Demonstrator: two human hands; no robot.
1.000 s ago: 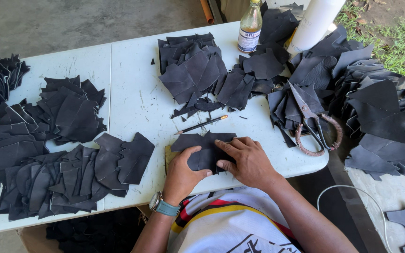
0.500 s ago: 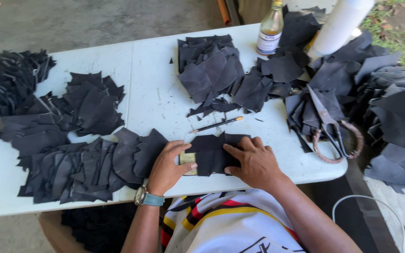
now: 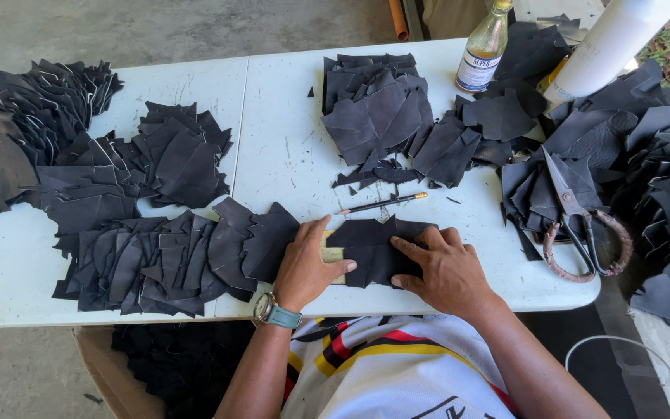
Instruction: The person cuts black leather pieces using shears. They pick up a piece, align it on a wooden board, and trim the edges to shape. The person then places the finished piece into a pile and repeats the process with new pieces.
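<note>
A dark leather piece [image 3: 370,247] lies flat at the near edge of the white table [image 3: 288,159], over a tan template [image 3: 333,254] that peeks out at its left. My left hand [image 3: 305,264], with a wristwatch, presses on the template and the piece's left side. My right hand [image 3: 443,268] lies flat on the piece's right side with fingers spread. A pencil [image 3: 382,203] rests just beyond the piece, touched by neither hand.
Rows of cut dark pieces [image 3: 157,252] fan out at the left. A pile of leather scraps [image 3: 378,109] sits at the back centre, with more heaped at the right. Scissors [image 3: 583,221] lie on the right heap. A glass bottle [image 3: 484,48] and white cylinder [image 3: 610,43] stand behind.
The view has shifted so the table sits further right in frame. Both hands stay pressed on the dark piece; the left hand has slid slightly onto the template.
</note>
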